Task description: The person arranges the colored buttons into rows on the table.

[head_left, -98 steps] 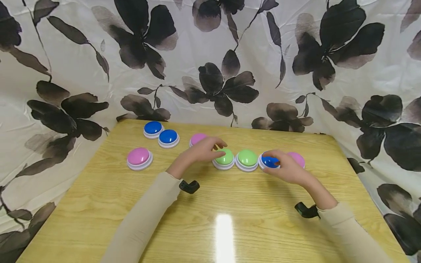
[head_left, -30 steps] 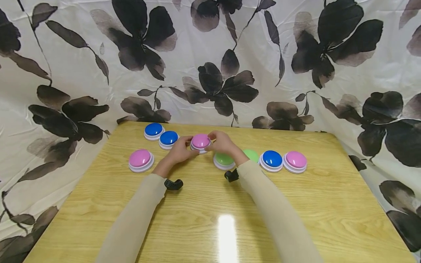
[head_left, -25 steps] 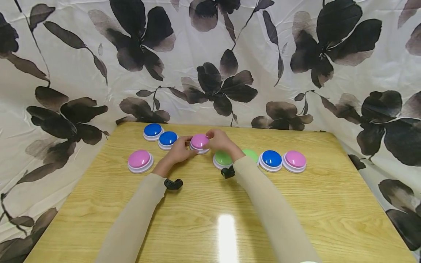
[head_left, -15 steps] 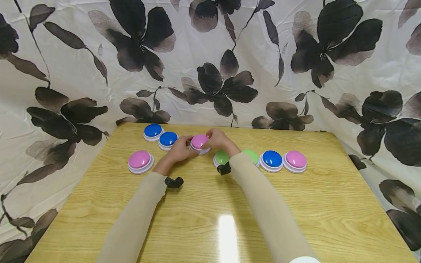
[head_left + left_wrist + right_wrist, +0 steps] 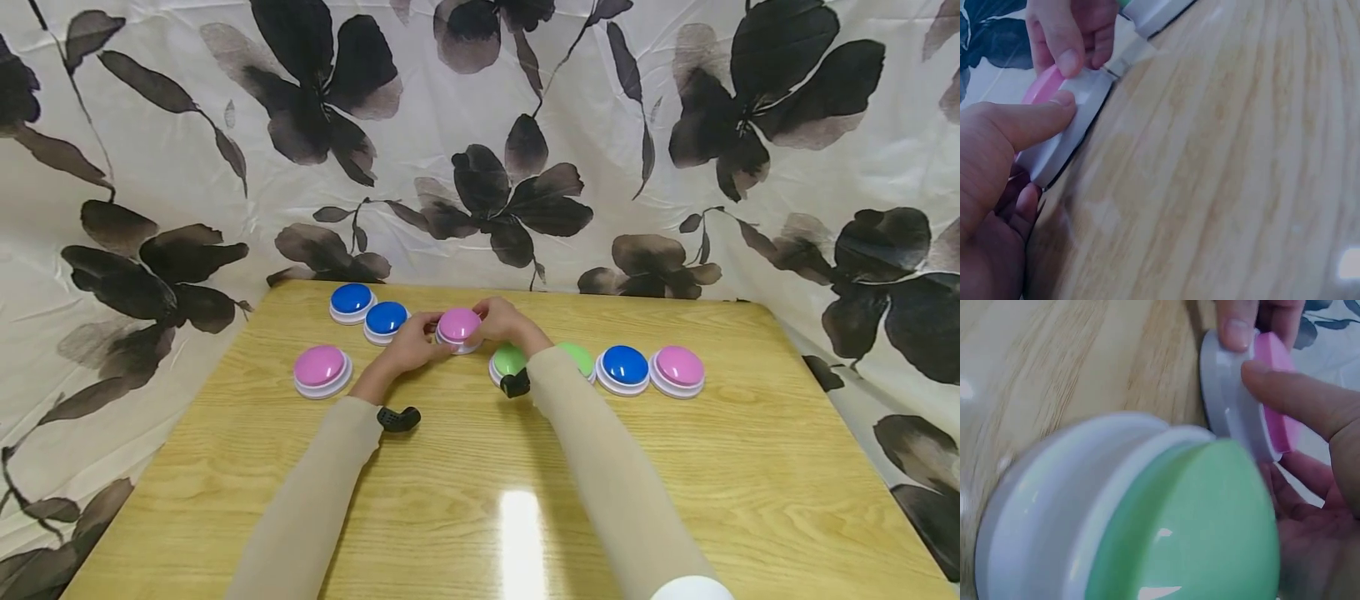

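A pink dome push button [image 5: 459,323] on a white round base sits between my two hands near the back of the table. My left hand [image 5: 408,346] grips it from the left; in the left wrist view the thumb [image 5: 1047,119] presses the white base and the fingers curl round the far side. From the right, my right hand [image 5: 504,321] pinches the same button, its thumb [image 5: 1291,390] on the base beside the pink dome. Just in front of the right wrist are two green push buttons, the left one [image 5: 509,360] and the right one [image 5: 578,357], partly covered by the sleeve.
Further right stand a blue button [image 5: 625,365] and another pink button [image 5: 678,367]. At the back left are two blue buttons [image 5: 351,297], with one more pink button [image 5: 318,367] nearer. All rest on a wooden table [image 5: 450,500] backed by a floral cloth [image 5: 420,108].
Earlier, my left hand was over the left green button and my right hand at the blue button on the right. Both moved left to the pink button and have barely shifted since.
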{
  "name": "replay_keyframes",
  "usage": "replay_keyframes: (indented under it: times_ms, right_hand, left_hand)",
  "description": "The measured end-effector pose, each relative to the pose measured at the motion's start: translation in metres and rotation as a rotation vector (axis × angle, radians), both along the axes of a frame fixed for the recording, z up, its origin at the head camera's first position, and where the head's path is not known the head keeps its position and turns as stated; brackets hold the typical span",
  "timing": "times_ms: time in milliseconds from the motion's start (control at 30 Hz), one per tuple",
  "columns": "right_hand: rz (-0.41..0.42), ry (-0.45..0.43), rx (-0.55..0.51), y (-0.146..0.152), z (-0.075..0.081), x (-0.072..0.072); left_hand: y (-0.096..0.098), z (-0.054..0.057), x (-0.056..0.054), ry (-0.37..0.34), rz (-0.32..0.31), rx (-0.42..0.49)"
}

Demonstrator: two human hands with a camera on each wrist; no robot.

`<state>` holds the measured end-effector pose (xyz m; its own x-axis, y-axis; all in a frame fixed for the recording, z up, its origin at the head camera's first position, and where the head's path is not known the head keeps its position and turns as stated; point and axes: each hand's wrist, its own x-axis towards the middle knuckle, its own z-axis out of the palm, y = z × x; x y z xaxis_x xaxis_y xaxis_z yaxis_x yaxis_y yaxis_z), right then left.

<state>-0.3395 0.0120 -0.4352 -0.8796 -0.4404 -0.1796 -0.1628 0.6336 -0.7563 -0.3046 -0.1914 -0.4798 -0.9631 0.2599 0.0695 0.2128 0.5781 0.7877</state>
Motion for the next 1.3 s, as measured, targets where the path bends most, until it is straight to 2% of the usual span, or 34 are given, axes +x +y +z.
replay_keyframes:
  times_ms: [167, 333, 500, 633, 900, 1000, 1167, 1300]
  right_hand:
    - [0.018, 0.026, 0.001, 0.002, -0.004, -0.003]
    - [-0.004, 0.02, -0.018, 0.003, -0.007, -0.003]
    - [-0.022, 0.03, -0.017, 0.007, -0.007, -0.001]
    - [0.004, 0.056, -0.044, 0.009, -0.004, -0.001]
    - [0.037, 0.123, -0.108, 0.018, 0.01, 0.005]
    - [0.047, 0.149, -0.127, 0.023, 0.014, 0.007]
    - [0.053, 0.188, -0.1, 0.029, 0.026, 0.016]
    - [0.042, 0.202, -0.103, 0.035, 0.036, 0.026]
  left_hand:
    - [0.002, 0.002, -0.001, 0.009, 0.021, -0.006]
    - [0.004, 0.0, -0.003, -0.008, 0.041, 0.013]
    - [0.007, -0.001, -0.004, -0.012, 0.041, 0.042]
    - [0.006, 0.002, -0.006, -0.004, 0.061, 0.065]
    - [0.007, 0.023, -0.006, -0.041, 0.028, 0.122]
    - [0.01, 0.03, -0.006, -0.049, 0.02, 0.117]
    - [0.015, 0.045, 0.003, -0.047, 0.025, 0.084]
    - [0.021, 0.056, 0.012, -0.011, 0.018, 0.082]
